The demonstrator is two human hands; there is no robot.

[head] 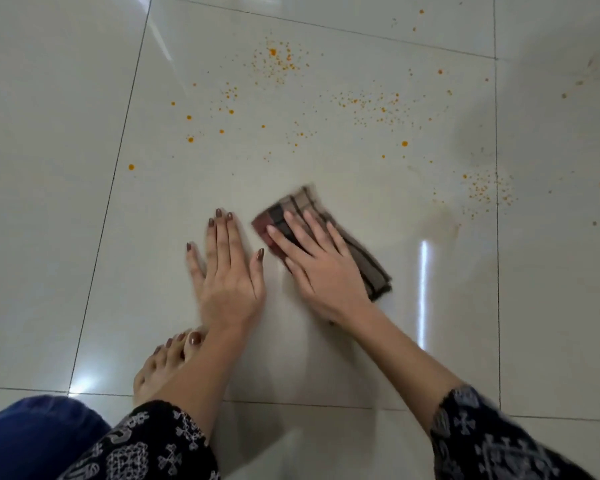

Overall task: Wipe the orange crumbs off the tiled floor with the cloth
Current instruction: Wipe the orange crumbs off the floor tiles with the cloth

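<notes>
A folded brown checked cloth lies on the glossy pale tiled floor. My right hand presses flat on top of it, fingers spread, covering its middle. My left hand rests flat on the bare tile just left of the cloth, fingers apart, holding nothing. Orange crumbs are scattered over the tile beyond the hands, with further patches at the centre right and the far right. The cloth's edges look blurred.
A bare foot with painted toenails stands on the tile just behind my left wrist. A blue trouser leg fills the bottom left corner. Dark grout lines cross the floor. A faint smear marks the tile right of the cloth.
</notes>
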